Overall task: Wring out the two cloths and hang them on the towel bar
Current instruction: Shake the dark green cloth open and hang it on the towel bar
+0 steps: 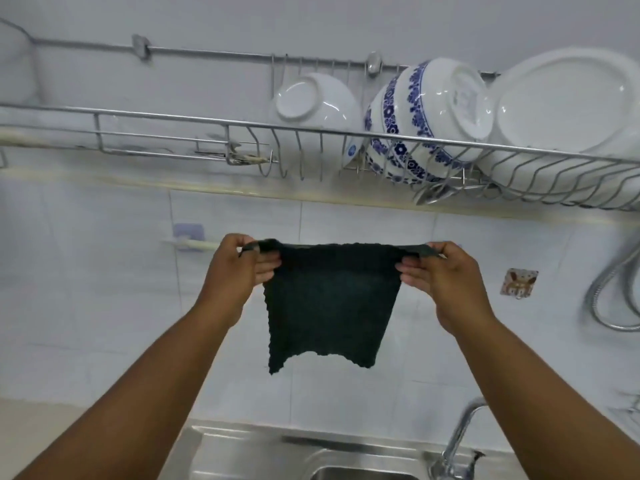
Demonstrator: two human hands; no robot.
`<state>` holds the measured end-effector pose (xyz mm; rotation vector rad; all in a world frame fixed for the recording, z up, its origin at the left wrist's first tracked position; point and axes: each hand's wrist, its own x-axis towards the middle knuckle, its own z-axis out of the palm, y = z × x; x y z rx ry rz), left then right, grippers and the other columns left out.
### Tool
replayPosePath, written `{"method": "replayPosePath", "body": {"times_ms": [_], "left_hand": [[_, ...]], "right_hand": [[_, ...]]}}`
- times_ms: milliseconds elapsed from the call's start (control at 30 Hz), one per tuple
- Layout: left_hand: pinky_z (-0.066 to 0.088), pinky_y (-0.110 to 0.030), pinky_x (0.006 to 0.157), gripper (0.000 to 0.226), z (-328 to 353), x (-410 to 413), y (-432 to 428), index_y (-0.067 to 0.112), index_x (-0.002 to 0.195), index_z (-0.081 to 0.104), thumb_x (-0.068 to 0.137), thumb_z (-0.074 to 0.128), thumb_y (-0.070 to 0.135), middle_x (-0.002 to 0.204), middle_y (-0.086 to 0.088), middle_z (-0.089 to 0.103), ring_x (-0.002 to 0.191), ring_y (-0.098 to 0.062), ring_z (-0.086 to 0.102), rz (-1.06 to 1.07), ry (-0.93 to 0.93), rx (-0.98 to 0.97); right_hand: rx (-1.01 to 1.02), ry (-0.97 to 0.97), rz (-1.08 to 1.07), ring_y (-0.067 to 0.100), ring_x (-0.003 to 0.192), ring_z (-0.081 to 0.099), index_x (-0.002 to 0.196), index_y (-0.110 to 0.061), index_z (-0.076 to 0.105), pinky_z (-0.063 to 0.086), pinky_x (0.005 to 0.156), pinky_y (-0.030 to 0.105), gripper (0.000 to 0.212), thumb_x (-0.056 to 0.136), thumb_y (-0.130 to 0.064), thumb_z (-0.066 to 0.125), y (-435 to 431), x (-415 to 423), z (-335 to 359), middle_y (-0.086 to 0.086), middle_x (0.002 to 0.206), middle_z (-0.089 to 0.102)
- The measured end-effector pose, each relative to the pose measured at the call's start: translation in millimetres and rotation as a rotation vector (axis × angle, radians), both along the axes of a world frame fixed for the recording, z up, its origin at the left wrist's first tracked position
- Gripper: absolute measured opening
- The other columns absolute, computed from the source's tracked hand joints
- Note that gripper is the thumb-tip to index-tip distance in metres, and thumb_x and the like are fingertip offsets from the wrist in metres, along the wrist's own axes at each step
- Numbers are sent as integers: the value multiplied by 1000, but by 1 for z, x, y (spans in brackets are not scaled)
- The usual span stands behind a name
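Note:
A dark green cloth (329, 303) hangs spread flat in front of the tiled wall, above the sink. My left hand (235, 268) pinches its top left corner and my right hand (446, 275) pinches its top right corner, so the top edge is stretched level. The pale towel bar (194, 244) is fixed to the wall on a lilac mount; only its left end shows, just left of my left hand, and the rest is hidden behind my hands and the cloth. No second cloth is in view.
A steel dish rack (242, 128) runs along the wall overhead, holding a white bowl (311, 102), blue-patterned bowls (426, 116) and white plates (568, 102). Below are the steel sink (242, 452) and its tap (460, 434). A metal hose (606, 292) and a sticker hook (518, 282) are at right.

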<state>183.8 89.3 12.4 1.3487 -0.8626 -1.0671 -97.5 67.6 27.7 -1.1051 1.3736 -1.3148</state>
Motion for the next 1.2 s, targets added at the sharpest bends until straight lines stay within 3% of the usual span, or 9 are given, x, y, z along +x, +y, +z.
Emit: {"method": "replayPosePath", "body": {"times_ms": [200,300,400,500,600,767,867,1033,1200], "left_hand": [[48,-33,73,14,40,11,-54,17,110,44,98,46,11,94,-3,60,85,-21,58,1,-597,-337],[47,-33,85,30,56,25,-85,17,124,40,96,51,19,114,-4,57,99,-20,56,-65,-861,-382],[39,-46,108,37,46,54,-101,17,129,42,94,53,21,126,-9,58,114,-30,54,-28,-1122,-388],[24,-46,117,37,49,78,-113,17,131,44,95,48,23,127,-8,61,115,-29,55,75,-1320,-448],[37,-47,104,35,71,90,-131,19,131,39,98,39,31,101,-8,68,93,-29,61,162,-1417,-441],[38,-41,83,28,127,105,-158,22,113,37,95,38,43,83,-7,60,75,-27,55,259,-1376,31],[38,-41,85,30,149,114,-169,22,98,46,85,55,47,88,-5,61,88,-29,59,370,-1280,115],[47,-32,70,10,151,122,-172,18,74,55,82,62,19,77,-3,62,77,-26,60,407,-869,-299],[49,-36,78,28,133,113,-183,25,95,58,90,47,50,88,3,65,80,-18,56,113,-1432,-413]], "right_hand": [[-392,627,79,15,115,55,130,-27,46,44,96,25,43,90,-21,63,-50,27,41,-2,127,58],[-419,1138,177,24,140,30,149,-31,16,28,113,37,73,90,-39,59,-78,35,49,3,157,25],[-498,1442,235,32,138,30,151,-28,9,27,115,41,71,94,-36,50,-96,46,36,7,154,31],[-622,1330,159,31,121,48,150,-28,17,45,98,40,59,97,-21,43,-107,63,52,12,134,53],[-584,1094,109,27,89,59,139,-31,28,51,76,36,46,98,-16,42,-125,77,88,3,99,59],[-541,1286,-111,32,79,60,97,-12,52,45,62,31,9,89,-15,53,-164,96,134,12,85,61],[-414,1418,-172,28,78,59,93,-16,55,43,62,29,8,87,-20,55,-170,106,153,8,88,63],[-838,985,-7,23,67,52,80,-13,52,51,61,38,16,76,1,58,-186,118,154,5,75,55],[-704,1364,281,21,93,58,107,-21,64,46,90,35,23,97,-25,44,-203,120,155,1,104,66]]}}
